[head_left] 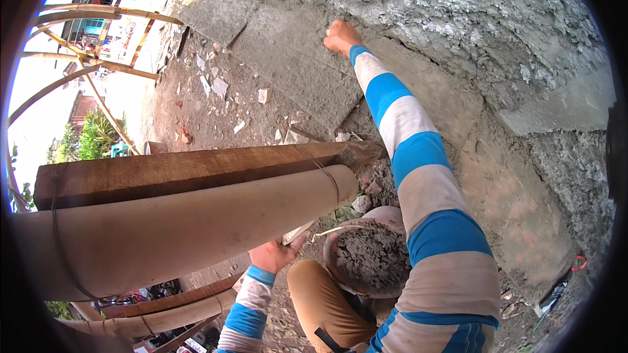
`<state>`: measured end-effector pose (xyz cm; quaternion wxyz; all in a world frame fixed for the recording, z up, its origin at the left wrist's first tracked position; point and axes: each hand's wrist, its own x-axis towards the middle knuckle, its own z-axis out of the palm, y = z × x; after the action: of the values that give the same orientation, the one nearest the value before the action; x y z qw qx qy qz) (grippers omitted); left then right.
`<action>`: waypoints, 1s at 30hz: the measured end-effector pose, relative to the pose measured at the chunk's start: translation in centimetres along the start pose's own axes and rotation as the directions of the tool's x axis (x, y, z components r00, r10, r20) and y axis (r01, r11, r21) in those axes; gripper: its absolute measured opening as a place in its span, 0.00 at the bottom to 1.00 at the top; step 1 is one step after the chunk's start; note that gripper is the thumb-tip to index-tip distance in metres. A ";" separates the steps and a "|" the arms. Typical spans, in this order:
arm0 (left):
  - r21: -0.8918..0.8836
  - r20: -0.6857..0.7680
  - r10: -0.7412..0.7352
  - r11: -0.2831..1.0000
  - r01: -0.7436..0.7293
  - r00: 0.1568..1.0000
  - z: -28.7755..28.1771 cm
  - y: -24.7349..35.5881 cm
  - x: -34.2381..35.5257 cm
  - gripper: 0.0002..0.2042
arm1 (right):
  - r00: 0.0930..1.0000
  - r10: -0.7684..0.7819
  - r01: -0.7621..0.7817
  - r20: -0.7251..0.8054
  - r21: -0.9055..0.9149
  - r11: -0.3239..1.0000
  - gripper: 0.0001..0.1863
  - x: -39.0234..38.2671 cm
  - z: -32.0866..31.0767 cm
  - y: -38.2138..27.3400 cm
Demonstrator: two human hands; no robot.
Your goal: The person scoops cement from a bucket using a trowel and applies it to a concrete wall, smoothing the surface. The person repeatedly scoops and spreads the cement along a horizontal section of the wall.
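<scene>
My right hand reaches far up and presses against the grey cement wall, fingers curled; whether it holds a tool is hidden. My left hand sits low near my knee and grips a flat pale tool by its end, just under the thick bamboo pole. A round pan of wet grey mortar rests on my lap between both arms. Both sleeves are striped blue and beige.
A wooden plank is tied with wire along the bamboo pole as scaffolding. More bamboo poles cross at the upper left. Rough plaster covers the upper wall. Rubble and shards lie on the ground below.
</scene>
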<state>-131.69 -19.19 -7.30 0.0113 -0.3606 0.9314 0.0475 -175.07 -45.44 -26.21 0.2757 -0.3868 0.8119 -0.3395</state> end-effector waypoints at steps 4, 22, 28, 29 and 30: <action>0.049 0.014 0.059 0.997 -0.059 0.998 -0.2 0.0 -0.5 0.30 | 0.993 0.001 0.010 0.121 -0.091 0.996 0.23 -1.9 -4.8 -3.2; 0.559 0.260 0.344 0.708 -0.431 0.902 3.0 -4.3 -3.8 0.24 | 0.998 0.016 0.009 -0.061 0.395 0.918 0.25 2.6 5.7 -0.8; -0.029 0.041 0.083 0.996 -0.081 0.996 0.0 -0.1 -0.3 0.27 | 0.980 -0.104 0.155 -0.170 0.323 0.933 0.25 -0.5 4.5 0.0; -0.072 0.071 -0.003 0.997 0.008 0.997 -0.1 0.2 -0.2 0.27 | 0.978 -0.116 0.167 -0.173 0.313 0.935 0.25 -1.1 4.0 -0.1; -0.038 0.043 -0.001 0.999 0.003 0.999 -0.4 0.4 -0.3 0.28 | 0.975 -0.133 0.183 -0.177 0.307 0.934 0.25 -1.8 3.2 -0.5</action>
<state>-131.72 -18.72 -6.88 0.0245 -0.3606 0.9295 0.0730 -171.58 -45.33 -27.44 0.2434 -0.3736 0.7307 -0.5169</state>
